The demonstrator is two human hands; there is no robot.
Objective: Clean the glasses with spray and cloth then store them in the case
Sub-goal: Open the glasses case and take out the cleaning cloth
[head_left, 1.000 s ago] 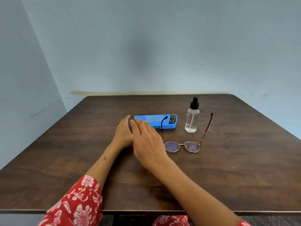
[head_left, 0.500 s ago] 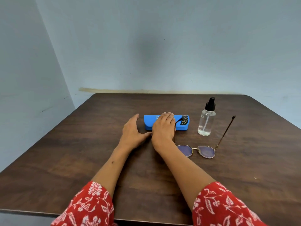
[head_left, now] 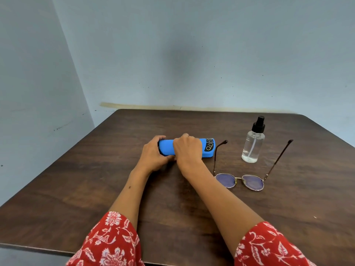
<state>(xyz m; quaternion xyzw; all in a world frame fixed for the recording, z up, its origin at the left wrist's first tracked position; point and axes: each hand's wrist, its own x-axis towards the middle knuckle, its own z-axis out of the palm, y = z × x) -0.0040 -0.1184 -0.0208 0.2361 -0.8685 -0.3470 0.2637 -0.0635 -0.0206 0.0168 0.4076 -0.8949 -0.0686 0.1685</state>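
Observation:
A blue glasses case (head_left: 208, 149) lies closed across the middle of the dark wooden table (head_left: 76, 179). My left hand (head_left: 153, 155) grips its left end. My right hand (head_left: 187, 148) wraps over its top and middle. To the right, thin-framed glasses (head_left: 239, 181) rest lenses down toward me, both temples unfolded and pointing away. A clear spray bottle (head_left: 253, 144) with a black nozzle stands upright between the temples, behind the lenses. No cloth is visible.
The table's back edge meets a pale blue wall (head_left: 192, 54); another wall runs along the left side. Red floral sleeves (head_left: 111, 240) cover my upper arms at the near table edge.
My right hand moved from beside the case onto its top. My left hand closed around the case's left end. The case now looks tilted toward me.

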